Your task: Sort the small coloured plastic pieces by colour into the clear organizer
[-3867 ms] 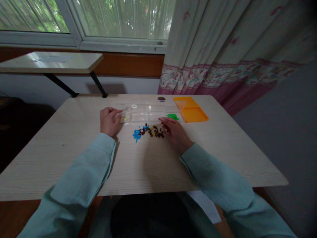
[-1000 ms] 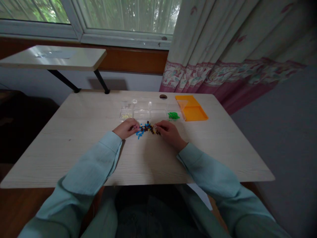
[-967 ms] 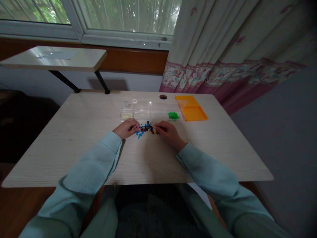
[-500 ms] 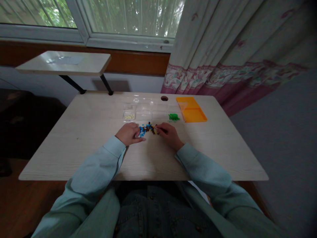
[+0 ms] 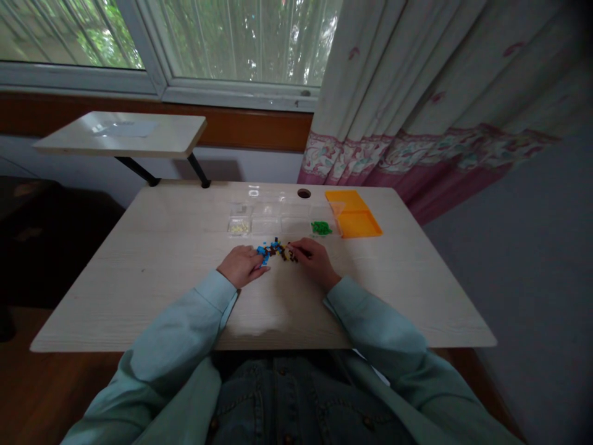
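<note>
A pile of tiny building bricks (image 5: 277, 249), blue, dark brown and yellow, lies spread on the table between my two hands. At its left edge rests my left hand (image 5: 241, 266), open, thumb apart from the fingers, with blue pieces beside the fingertips. My right hand (image 5: 315, 261) is at the pile's right edge, thumb and index finger pinched together; whatever is between them is too small to make out. Just behind the pile stands a clear compartment box (image 5: 281, 226). Its front left compartment holds pale yellow pieces (image 5: 239, 228), and its front right one holds green pieces (image 5: 321, 228).
An orange tray (image 5: 356, 214) lies right of the clear box, partly under a transparent edge. Behind the box is a round hole (image 5: 304, 193) in the table (image 5: 167, 259). A raised shelf (image 5: 130, 139) stands at the back left. A curtain (image 5: 370, 123) hangs behind the table.
The head view has tilted slightly, so the scene sits lower. My left fingers have straightened a little by the blue pieces. My right hand stays pinched at the pile's right edge.
</note>
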A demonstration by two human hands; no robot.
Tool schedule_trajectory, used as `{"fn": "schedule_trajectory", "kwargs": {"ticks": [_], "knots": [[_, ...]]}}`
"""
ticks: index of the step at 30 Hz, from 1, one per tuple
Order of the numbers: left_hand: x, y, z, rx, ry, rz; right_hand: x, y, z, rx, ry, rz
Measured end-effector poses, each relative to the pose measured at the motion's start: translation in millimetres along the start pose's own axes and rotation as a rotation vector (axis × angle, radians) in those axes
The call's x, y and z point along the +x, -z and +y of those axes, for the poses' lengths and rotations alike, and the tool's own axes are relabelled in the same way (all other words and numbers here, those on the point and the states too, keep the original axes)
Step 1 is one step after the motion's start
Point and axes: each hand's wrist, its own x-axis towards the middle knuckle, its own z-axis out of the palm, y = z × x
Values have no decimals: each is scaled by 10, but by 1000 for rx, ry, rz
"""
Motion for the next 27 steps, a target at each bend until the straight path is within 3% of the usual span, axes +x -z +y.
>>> {"fn": "schedule_trajectory", "kwargs": {"ticks": [9, 15, 27], "knots": [[-1, -6, -30, -91, -12, 14, -20, 2, 8, 7, -23, 17], [-27, 25, 22, -23, 57, 14, -9, 7, -1, 11, -23, 8], [-43, -41, 35, -13, 15, 22, -27, 25, 43, -48, 6, 11]]}}
